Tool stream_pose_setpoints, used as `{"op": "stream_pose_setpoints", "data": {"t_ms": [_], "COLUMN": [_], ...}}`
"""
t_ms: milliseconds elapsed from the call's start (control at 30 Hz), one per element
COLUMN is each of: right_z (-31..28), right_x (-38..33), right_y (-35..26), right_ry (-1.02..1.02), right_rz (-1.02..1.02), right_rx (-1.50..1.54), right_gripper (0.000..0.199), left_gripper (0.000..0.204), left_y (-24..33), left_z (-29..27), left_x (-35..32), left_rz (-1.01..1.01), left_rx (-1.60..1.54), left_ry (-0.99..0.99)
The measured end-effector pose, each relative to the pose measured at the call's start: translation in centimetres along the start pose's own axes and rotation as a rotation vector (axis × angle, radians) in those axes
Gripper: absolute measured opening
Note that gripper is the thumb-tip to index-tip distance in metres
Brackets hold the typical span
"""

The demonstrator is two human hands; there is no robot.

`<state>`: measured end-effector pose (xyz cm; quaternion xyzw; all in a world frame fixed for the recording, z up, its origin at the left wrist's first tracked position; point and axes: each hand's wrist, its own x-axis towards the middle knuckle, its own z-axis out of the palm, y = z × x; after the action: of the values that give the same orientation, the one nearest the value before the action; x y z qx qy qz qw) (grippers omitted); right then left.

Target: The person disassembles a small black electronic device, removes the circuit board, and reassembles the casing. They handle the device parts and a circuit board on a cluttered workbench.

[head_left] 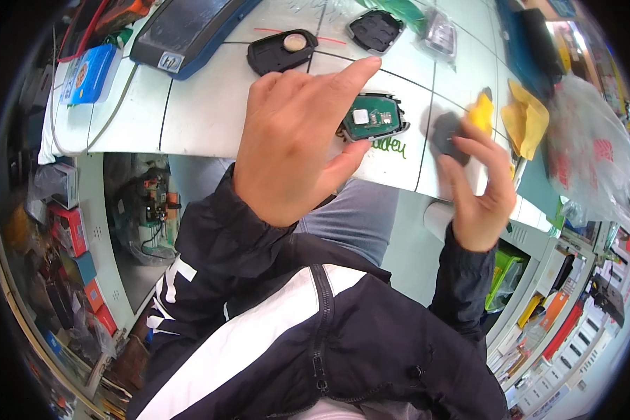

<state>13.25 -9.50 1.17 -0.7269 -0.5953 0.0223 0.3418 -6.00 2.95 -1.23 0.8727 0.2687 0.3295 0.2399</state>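
Note:
My left hand point(290, 140) reaches over the white tiled tabletop, thumb and index finger spread wide. Between them lies a green circuit board point(374, 117) in a black-edged key fob tray; the thumb tip is at its lower edge, and whether it touches I cannot tell. On the right, my right hand point(486, 185) has its thumb and fingers at a dark grey rounded piece point(446, 133), which looks gripped at its edge; blur hides its kind. Beyond my left hand lie a black fob half with a round coin battery point(294, 43) and another black fob shell point(376, 31).
A blue-and-black handheld device point(189, 31) and a blue packet point(91, 73) stand at the left. A clear bag point(441, 35) lies at the back. To the right are a yellow item point(480, 112), a yellow envelope-like piece point(525, 119) and a plastic bag point(591, 143). Packed shelves flank me.

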Motion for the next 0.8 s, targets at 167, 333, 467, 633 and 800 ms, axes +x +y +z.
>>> {"op": "stream_pose_setpoints", "data": {"t_ms": [167,333,467,633,800], "right_z": [0.3,2.5,3.0,3.0,2.9], "right_x": [2.6,4.4,4.5,4.5,4.7], "right_y": [-1.8,-3.0,-3.1,-2.9,-2.6], "right_ry": [-0.042,-0.255,-0.306,-0.341,-0.344], "right_rz": [-0.101,-0.24,-0.241,-0.235,-0.243], "right_rx": [0.311,0.173,0.14,0.129,0.125], "right_gripper": [0.03,0.03,0.029,0.03,0.031], "left_gripper": [0.076,0.075,0.074,0.074,0.06], "left_y": [-0.4,-0.6,-0.7,-0.7,-0.6], "left_z": [-0.2,-0.1,-0.3,-0.3,-0.5], "left_x": [-0.3,-0.3,-0.4,-0.5,-0.3], "left_rz": [-0.018,-0.061,-0.019,-0.026,-0.008], "left_rx": [-0.023,-0.123,-0.1,-0.111,-0.115], "left_ry": [0.01,0.025,0.035,0.036,0.028]}}
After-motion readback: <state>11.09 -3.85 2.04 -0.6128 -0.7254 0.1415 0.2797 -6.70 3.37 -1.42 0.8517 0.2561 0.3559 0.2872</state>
